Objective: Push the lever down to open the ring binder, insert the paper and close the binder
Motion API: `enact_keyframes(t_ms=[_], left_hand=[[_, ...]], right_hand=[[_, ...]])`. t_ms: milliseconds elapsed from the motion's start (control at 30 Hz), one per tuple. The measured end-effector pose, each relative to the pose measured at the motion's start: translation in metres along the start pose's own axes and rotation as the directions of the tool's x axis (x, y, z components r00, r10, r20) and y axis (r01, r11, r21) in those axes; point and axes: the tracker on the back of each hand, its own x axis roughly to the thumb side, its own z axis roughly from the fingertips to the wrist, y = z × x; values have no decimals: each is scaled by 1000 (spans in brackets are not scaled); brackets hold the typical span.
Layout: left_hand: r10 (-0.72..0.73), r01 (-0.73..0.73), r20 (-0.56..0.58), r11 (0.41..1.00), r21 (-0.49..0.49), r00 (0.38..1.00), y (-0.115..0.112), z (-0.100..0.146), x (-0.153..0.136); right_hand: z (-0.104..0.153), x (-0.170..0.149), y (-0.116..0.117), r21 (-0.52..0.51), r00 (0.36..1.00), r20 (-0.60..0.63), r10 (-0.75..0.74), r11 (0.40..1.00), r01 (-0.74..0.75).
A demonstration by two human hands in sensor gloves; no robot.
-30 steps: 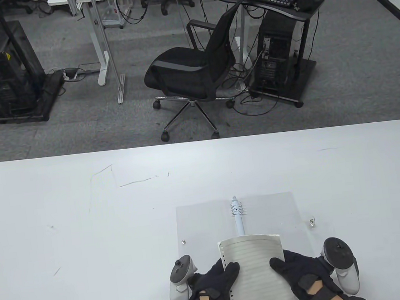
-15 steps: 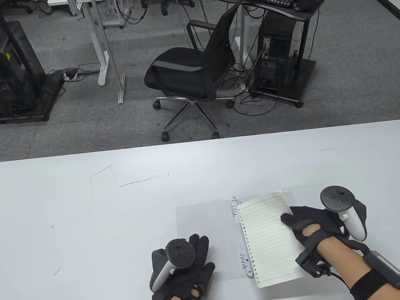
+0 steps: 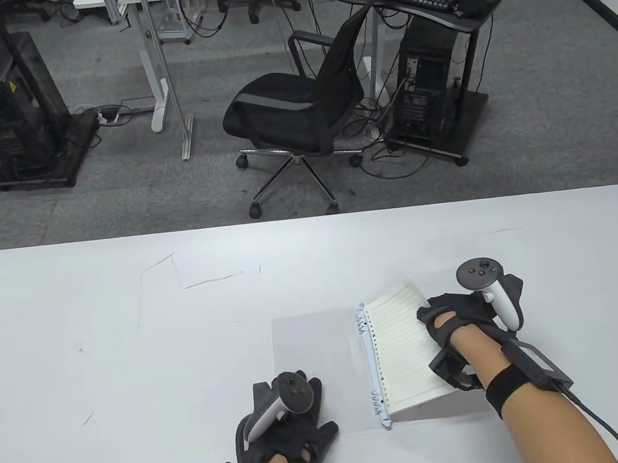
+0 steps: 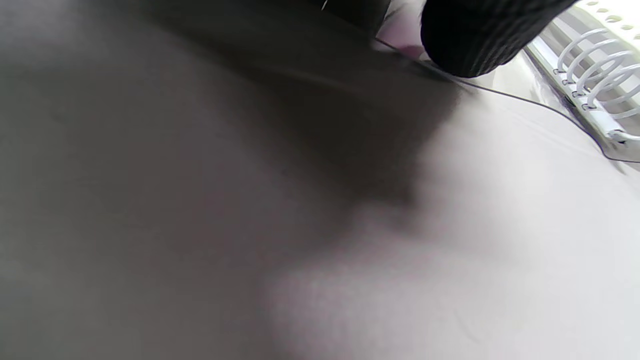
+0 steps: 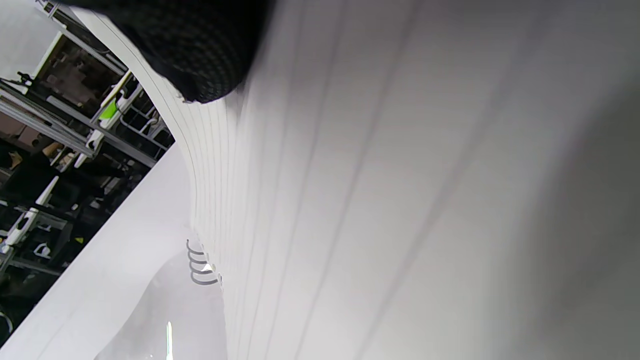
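The ring binder lies open on the table with its translucent left cover (image 3: 312, 354) flat and its white ring spine (image 3: 373, 369) running front to back. The lined paper (image 3: 398, 352) sits just right of the rings, with its punched edge along them and its right side lifted off the table. My right hand (image 3: 442, 314) pinches that raised right edge, thumb on top. My left hand (image 3: 300, 427) presses flat on the left cover's near corner, fingers spread. In the left wrist view a fingertip (image 4: 475, 40) lies near the rings (image 4: 595, 75). The right wrist view shows the paper (image 5: 375, 175) and rings (image 5: 200, 265).
The white table (image 3: 105, 349) stretches wide to the left and behind the binder. Beyond its far edge stands a black office chair (image 3: 295, 110) on grey carpet, with computer carts to either side.
Both hands held the paper near the front edge a second ago. The right hand has since carried it beside the rings and tilted its right edge up; the left hand let go and settled on the left cover.
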Motion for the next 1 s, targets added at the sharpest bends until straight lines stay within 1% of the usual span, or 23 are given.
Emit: enact_keyframes(t_ms=[167,367,567,700,800,1000], left_hand=[[-5,5,-2,1000,-3,1000,-1,0,0],[0,0,-3,1000,-8,1000,0,-1,0],[-1,1,-4,1000,-8,1000,0,-1,0],[-4,4,-4,1000,-9,1000,0,-1,0],[-5,5,-4,1000,-10,1000,0,-1,0],[-6,6,-5,1000,-11,1000,0,-1,0]], right_hand=[[0,1,-1,-12,1000,-10,-1,1000,1],[0,5,-4,-25,999,-28,36,999,-37],[0,6,-2,-22,999,-24,48,999,-48],[-1,7,-3,-28,996,-18,83,996,-83],[-2,5,-3,-44,997,-20,72,996,-73],[-4,1,1,-25,998,-22,55,998,-56]])
